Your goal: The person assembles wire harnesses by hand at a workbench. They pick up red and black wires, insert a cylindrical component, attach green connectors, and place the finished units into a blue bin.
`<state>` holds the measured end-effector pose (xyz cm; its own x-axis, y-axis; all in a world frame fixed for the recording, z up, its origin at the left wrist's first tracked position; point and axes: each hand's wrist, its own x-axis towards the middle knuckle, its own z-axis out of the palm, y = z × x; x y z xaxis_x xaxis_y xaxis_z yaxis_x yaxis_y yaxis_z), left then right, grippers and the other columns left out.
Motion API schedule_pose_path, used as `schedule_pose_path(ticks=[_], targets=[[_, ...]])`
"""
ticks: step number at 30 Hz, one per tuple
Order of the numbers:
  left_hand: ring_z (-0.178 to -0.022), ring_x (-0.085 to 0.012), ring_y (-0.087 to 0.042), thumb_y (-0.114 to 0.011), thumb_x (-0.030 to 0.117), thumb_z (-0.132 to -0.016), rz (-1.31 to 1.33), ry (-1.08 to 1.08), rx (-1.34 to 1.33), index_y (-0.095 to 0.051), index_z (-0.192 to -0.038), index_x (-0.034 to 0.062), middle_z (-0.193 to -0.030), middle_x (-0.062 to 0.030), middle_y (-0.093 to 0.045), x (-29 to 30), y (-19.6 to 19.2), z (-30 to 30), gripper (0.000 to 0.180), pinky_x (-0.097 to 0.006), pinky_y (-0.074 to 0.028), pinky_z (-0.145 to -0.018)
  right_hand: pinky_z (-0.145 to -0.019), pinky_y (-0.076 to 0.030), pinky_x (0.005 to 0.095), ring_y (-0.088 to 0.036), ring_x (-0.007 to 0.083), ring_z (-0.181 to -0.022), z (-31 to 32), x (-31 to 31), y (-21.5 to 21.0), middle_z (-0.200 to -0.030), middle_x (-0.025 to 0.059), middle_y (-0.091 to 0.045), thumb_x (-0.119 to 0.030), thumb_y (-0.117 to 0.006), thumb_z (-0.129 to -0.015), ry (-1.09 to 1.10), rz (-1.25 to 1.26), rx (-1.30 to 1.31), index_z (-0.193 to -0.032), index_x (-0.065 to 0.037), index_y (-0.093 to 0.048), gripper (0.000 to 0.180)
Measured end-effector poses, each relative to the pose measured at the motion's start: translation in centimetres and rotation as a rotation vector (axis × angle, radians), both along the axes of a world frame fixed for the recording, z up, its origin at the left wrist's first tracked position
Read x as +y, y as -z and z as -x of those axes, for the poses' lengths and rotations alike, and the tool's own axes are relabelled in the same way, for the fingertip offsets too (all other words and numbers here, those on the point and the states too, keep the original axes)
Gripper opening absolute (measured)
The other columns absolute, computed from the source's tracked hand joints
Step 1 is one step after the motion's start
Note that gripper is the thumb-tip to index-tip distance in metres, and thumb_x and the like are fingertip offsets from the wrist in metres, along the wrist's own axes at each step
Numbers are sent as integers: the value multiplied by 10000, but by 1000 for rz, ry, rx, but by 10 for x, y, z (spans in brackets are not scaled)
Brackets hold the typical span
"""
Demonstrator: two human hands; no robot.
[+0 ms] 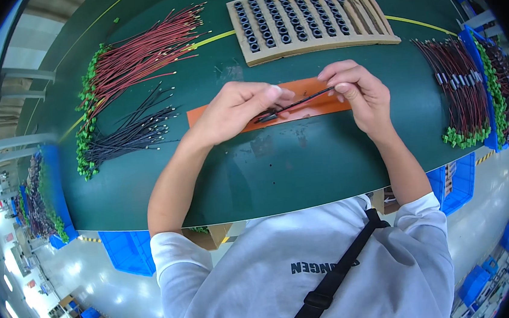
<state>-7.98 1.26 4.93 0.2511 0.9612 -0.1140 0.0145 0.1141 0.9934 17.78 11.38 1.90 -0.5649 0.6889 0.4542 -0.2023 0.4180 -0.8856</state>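
Slotted tray (317,47) of black rings (282,20)

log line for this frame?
left hand: pinching black wire end | right hand: holding other end | over orange mat

table (303,167): green, matt, smooth; tray (317,41): pale fibreboard, rough | mat (214,111): orange, matt | wire (298,102): black, glossy plastic sheath
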Motion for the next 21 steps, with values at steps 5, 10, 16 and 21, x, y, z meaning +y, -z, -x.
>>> schedule_pose_path(ticks=[5, 10, 16, 21], targets=[[-718, -96, -658, -668, 130, -1003, 48, -71, 96, -754, -1049, -38, -881, -74, -724, 10, 19, -22, 194, -221, -507, -611, -713, -513, 237, -610, 96, -820, 5, -1, 7, -1087, 122, -700, 19, -608, -976, 1, 187, 37, -1066, 9, -682, 117], [-652, -83, -619, -685, 89, -986, -22, -172, 106, -763, -1021, -30, -836, -72, -703, -2, 33, -32, 146, -227, -472, -560, -814, -574, 249, -694, 115, -894, 10, -5, 17, -992, 72, -715, -54, -708, -957, -4, 293, -125, -1327, 20, -626, 386], [-626, -78, -596, -700, 97, -974, -119, -208, 104, -766, -1020, -13, -796, -56, -687, -3, 39, -34, 136, -240, -454, -562, -737, -590, 246, -713, 123, -842, 10, -3, 0, -909, 81, -732, -101, -714, -966, 22, 395, -166, -1113, 37, -733, 203], [-615, -78, -589, -685, 145, -995, -81, -216, 90, -763, -974, -6, -786, -50, -683, -1, 36, -35, 171, -240, -447, -557, -683, -615, 261, -713, 124, -791, 12, -6, 7, -831, 77, -719, -107, -693, -982, -40, 516, -153, -915, 47, -753, 178]])
